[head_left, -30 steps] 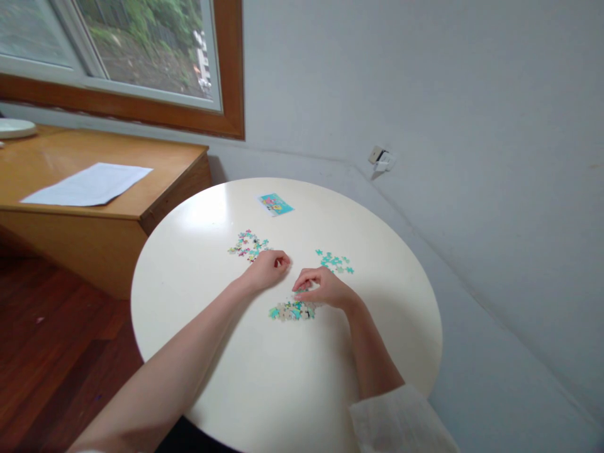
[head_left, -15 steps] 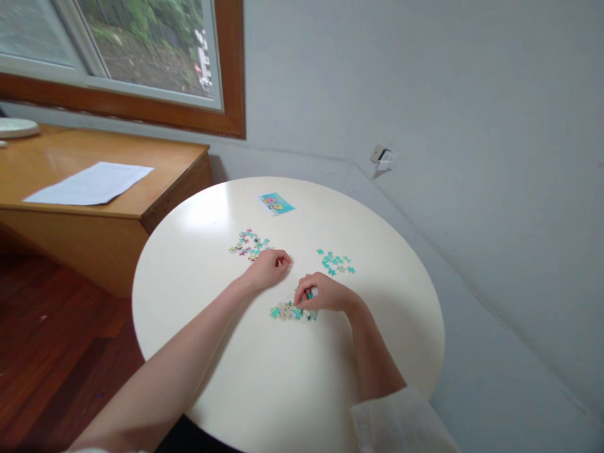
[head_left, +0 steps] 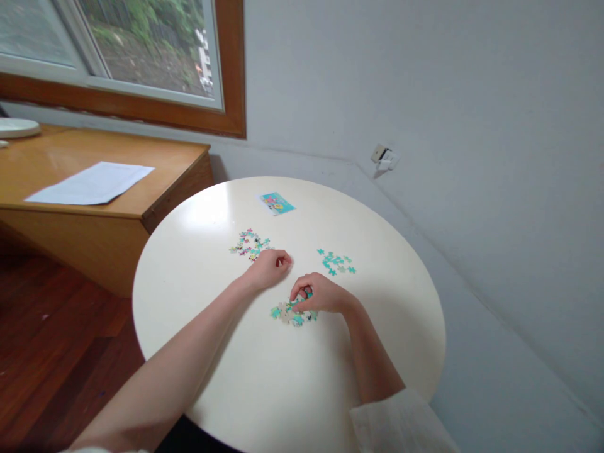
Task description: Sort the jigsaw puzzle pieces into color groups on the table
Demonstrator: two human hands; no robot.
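Observation:
My right hand (head_left: 321,294) is over a small heap of jigsaw puzzle pieces (head_left: 284,313) in pale beige, turquoise and green. Its thumb and index fingertips are slightly apart, at the top of the heap, and the palm side hides some pieces. My left hand (head_left: 270,269) rests on the table with fingers curled inward; whether anything is pinched in them cannot be made out. Just beyond it lies a loose group of mixed pink, yellow and turquoise puzzle pieces (head_left: 248,242), partly covered by that hand. Mostly turquoise puzzle pieces (head_left: 333,261) are spread out to the right.
A picture card (head_left: 278,203) lies toward the far side of the round white table (head_left: 377,340). On the left, a wooden desk (head_left: 174,157) carries a white sheet of paper (head_left: 94,183). Behind the table, a wall socket with a plug (head_left: 384,157) sits on the wall.
My right hand has shifted slightly left, and its thumb and index finger have parted. A turquoise piece now lies at the near edge of the heap. My left hand stays still.

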